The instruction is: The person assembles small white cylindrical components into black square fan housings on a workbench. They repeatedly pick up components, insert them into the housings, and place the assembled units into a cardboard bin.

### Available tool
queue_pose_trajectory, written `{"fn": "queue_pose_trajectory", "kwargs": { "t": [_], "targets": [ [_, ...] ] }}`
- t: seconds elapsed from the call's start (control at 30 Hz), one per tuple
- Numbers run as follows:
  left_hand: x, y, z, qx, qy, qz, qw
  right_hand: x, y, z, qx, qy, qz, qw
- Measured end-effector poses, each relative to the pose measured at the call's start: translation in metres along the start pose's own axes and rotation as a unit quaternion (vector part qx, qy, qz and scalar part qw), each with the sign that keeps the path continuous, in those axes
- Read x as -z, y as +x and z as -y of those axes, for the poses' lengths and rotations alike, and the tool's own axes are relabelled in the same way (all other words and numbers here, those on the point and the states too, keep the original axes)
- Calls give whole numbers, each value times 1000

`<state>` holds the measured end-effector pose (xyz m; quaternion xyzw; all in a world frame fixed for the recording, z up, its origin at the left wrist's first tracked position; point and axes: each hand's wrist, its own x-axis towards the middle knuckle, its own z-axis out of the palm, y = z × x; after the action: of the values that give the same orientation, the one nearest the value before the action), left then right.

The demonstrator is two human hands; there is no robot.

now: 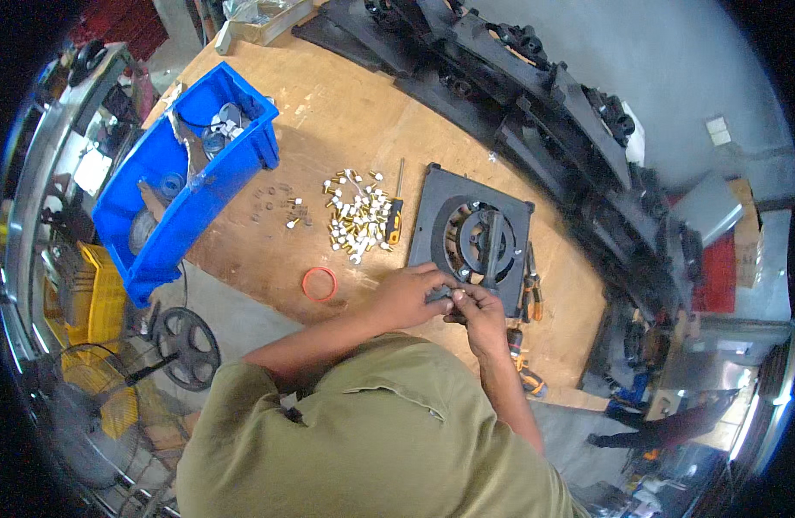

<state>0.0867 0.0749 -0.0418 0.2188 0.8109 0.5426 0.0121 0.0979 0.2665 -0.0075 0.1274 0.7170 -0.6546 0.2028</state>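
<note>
Over the near edge of a black square plate [430, 207], my left hand [406, 298] and my right hand [484, 321] meet. The fingers of both are closed on a small dark part [438, 295], mostly covered, whose kind I cannot make out. The plate lies flat and has a round ringed opening with a dark bar [492, 246] across it. To its left are a screwdriver [395, 220] with a yellow and black handle and a heap of small white and brass fittings [358, 216]. An orange-red ring [319, 284] lies beside my left forearm.
A blue bin [199, 194] with loose parts stands at the table's left edge. Orange-handled pliers [533, 298] and a power tool [528, 378] lie to the right. Stacked black panels [535, 129] line the far and right sides. A fan [95, 397] stands at lower left.
</note>
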Motion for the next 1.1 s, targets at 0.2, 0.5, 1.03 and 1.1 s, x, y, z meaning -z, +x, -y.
{"fn": "queue_pose_trajectory", "kwargs": {
  "t": [0.2, 0.5, 1.03, 1.1],
  "targets": [
    [119, -10, 73, 260, 308, -66, 913, 22, -7, -36, 30, -136, -17, 990],
    [138, -27, 124, 254, 395, -31, 882, 9, -15, -32, 68, -282, 3, 957],
    [32, 11, -38, 208, -361, 9, 909, -12, -21, 51, 144, -259, 8, 955],
    [31, 14, -42, 175, -350, 11, 920, -7, -21, 49, 195, -284, -9, 939]
  ]
}}
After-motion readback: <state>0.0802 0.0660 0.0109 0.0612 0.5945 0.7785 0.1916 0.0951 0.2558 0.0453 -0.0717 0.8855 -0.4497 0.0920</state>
